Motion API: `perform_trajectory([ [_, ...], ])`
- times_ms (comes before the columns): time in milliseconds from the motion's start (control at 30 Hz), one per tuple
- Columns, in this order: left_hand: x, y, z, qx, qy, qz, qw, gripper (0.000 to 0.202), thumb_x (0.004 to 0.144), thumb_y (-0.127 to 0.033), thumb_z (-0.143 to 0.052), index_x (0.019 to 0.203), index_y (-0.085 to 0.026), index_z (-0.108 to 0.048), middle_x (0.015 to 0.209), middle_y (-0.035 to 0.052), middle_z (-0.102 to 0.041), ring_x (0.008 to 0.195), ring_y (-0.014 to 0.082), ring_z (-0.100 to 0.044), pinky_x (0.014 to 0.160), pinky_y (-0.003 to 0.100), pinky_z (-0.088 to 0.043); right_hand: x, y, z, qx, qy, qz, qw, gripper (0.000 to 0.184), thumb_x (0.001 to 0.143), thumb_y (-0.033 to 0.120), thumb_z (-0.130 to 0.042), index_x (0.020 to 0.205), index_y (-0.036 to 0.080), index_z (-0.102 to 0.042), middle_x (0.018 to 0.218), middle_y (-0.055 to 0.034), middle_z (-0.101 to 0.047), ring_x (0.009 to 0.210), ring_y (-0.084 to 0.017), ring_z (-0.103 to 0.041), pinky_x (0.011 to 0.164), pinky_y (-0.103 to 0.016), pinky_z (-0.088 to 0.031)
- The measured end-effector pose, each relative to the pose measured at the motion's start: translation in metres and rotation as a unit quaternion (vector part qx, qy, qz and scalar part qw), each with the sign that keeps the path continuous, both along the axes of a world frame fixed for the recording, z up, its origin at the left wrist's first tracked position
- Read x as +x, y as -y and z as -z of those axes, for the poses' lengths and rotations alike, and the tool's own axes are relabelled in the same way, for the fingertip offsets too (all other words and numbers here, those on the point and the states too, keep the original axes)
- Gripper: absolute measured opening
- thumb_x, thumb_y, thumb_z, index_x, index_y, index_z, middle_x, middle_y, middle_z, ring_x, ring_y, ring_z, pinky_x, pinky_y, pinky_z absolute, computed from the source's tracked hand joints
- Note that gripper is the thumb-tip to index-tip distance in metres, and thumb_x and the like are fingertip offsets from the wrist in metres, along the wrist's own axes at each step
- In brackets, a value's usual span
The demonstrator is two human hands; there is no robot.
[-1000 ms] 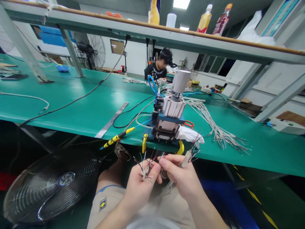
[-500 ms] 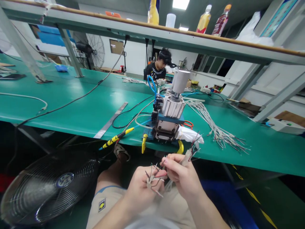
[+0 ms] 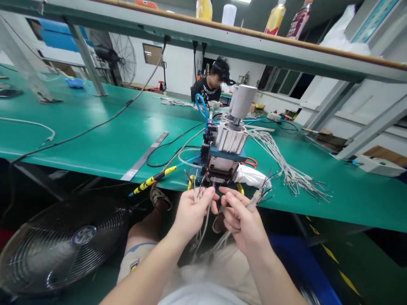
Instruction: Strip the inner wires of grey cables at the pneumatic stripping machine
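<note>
Both hands are at the front of a small pneumatic machine (image 3: 227,146) with a grey cylinder on top, at the bench edge. My left hand (image 3: 193,212) pinches a cable whose thin stripped wires (image 3: 199,186) fan out above the fingers, some pointing at the machine's lower front. Beside it, my right hand (image 3: 243,216) is closed round a bundle of grey cables (image 3: 254,199), with dark and red wire ends sticking out on the right. Its thumb and forefinger come close to the left fingertips. Cable lengths hang below both hands towards my lap.
A pile of grey cables (image 3: 286,165) lies right of the machine on the green bench (image 3: 104,148). Left are a steel ruler (image 3: 144,156) and a yellow-black taped tube (image 3: 154,180). A floor fan (image 3: 70,241) stands at lower left. Another person (image 3: 208,84) sits across the bench.
Both hands have moved up and forward from above my lap to the machine's front. The left hand has brought its wire ends to the machine's lower part, and the fingertips have drawn slightly apart.
</note>
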State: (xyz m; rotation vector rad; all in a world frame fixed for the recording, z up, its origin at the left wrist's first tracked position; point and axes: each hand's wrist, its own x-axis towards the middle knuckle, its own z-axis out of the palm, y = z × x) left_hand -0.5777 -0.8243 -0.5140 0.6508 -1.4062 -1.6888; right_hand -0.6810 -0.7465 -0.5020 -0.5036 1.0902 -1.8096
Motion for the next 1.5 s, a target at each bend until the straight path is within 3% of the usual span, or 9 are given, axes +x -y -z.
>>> perform_trajectory([
  [367,-0.02,0.017,-0.012,0.096,-0.036,-0.023,0.994,0.032,0.077,-0.04,-0.069,0.064,-0.012,-0.065,0.044,-0.0005,-0.058,0.033,0.0031,-0.027,0.037,0.02,-0.015,0.003,-0.007,0.008,0.006,-0.01,-0.008,1.0,0.03,0.067,0.036,-0.086,0.081,0.014,-0.073,0.067,0.0023,-0.059,0.033,0.002,-0.027,0.033,-0.015,-0.012],
  [1500,-0.019,0.018,-0.012,0.101,-0.038,-0.04,0.993,0.032,0.077,-0.041,-0.069,0.065,-0.012,-0.065,0.044,-0.0015,-0.057,0.032,0.0026,-0.027,0.036,0.02,-0.016,0.008,-0.012,0.014,0.018,-0.022,-0.044,0.999,0.029,0.07,0.038,-0.083,0.081,0.014,-0.073,0.066,0.0019,-0.058,0.035,0.002,-0.025,0.033,-0.016,-0.011],
])
